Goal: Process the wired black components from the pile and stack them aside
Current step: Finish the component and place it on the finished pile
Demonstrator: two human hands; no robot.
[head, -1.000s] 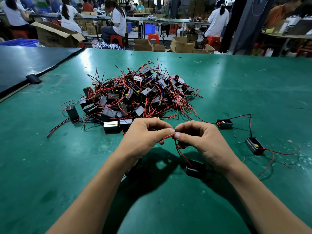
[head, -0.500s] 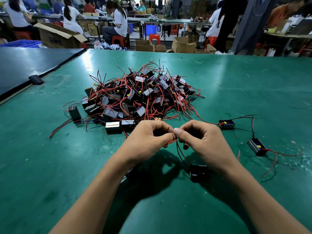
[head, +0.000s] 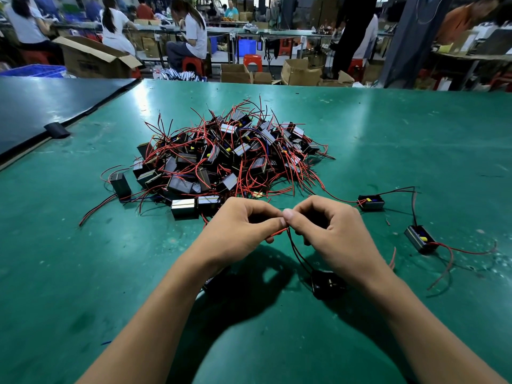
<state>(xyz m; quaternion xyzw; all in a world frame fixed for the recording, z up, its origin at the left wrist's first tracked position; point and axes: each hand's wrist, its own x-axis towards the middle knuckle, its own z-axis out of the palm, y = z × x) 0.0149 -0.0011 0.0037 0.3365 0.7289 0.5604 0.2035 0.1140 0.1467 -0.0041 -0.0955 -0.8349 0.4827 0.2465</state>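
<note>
A: Green tabletop, busy workshop behind. Where's the pile of wired black parts?
B: Mid-table, just past the hands. Left hand and right hand meet, fingers of both pinched on the wires of one component down by the right wrist.

Black components with red wires on green table.

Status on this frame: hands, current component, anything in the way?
Left hand and right hand both pinch the wires, fingertips meeting. Black component at their end, below the right wrist. Pile beyond the hands; two loose components off right.
</note>
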